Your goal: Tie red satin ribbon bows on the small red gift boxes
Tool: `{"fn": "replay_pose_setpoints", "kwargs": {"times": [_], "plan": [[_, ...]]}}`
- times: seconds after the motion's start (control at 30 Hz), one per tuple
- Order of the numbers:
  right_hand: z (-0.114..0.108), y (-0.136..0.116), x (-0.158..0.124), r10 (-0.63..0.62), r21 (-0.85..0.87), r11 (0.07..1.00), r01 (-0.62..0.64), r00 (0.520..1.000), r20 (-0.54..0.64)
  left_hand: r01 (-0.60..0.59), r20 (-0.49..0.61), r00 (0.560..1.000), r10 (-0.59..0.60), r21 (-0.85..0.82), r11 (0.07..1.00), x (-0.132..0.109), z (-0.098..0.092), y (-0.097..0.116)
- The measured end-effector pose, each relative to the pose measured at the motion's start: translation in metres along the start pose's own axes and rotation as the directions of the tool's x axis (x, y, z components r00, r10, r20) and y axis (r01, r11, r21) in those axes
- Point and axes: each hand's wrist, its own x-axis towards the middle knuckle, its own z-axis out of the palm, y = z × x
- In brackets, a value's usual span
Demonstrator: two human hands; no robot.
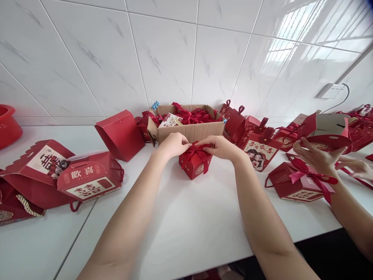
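Note:
A small red gift box (194, 165) stands on the white table (186, 225) in front of me, with a red ribbon (198, 149) tied across its top. My left hand (173, 144) pinches the ribbon at the box's left top edge. My right hand (223, 147) pinches the ribbon's other side at the right top edge. Both hands have their fingers closed on the ribbon.
Behind the gift box sits a cardboard carton (186, 130) full of red ribbons. Red gift bags and boxes (90, 181) lie at the left, more (259, 149) at the right. Another person's hands (317, 157) hold a red box (328, 132) at the right. A red basin (8, 126) is far left.

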Motion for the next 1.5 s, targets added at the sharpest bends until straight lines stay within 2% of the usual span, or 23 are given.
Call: {"fn": "replay_pose_setpoints", "kwargs": {"times": [0.17,0.67,0.9,1.27,1.4,1.5], "plan": [[-0.001,-0.005,0.000,0.019,0.003,1.000,-0.019,1.000,0.025,-0.057,-0.082,0.995,0.055,-0.030,0.998,0.002,0.002,0.000],[0.001,-0.010,-0.002,0.050,-0.014,0.999,-0.049,0.997,0.057,-0.008,-0.044,0.999,0.010,0.046,0.999,0.001,0.005,-0.001],[0.001,-0.001,-0.001,0.039,0.070,0.996,-0.049,0.989,0.145,-0.001,-0.094,0.996,0.007,0.065,0.998,0.001,0.008,0.004],[0.004,-0.003,0.001,0.031,0.070,0.997,-0.041,0.990,0.136,0.025,-0.144,0.989,-0.021,0.026,0.999,0.007,0.011,-0.005],[0.003,-0.001,0.001,0.025,0.107,0.993,-0.039,0.992,0.127,0.026,-0.130,0.991,-0.028,-0.020,0.999,0.007,0.008,-0.008],[0.001,0.003,0.000,0.042,0.136,0.989,-0.052,0.996,0.077,0.041,-0.099,0.994,-0.048,-0.070,0.997,0.006,0.006,-0.010]]}}
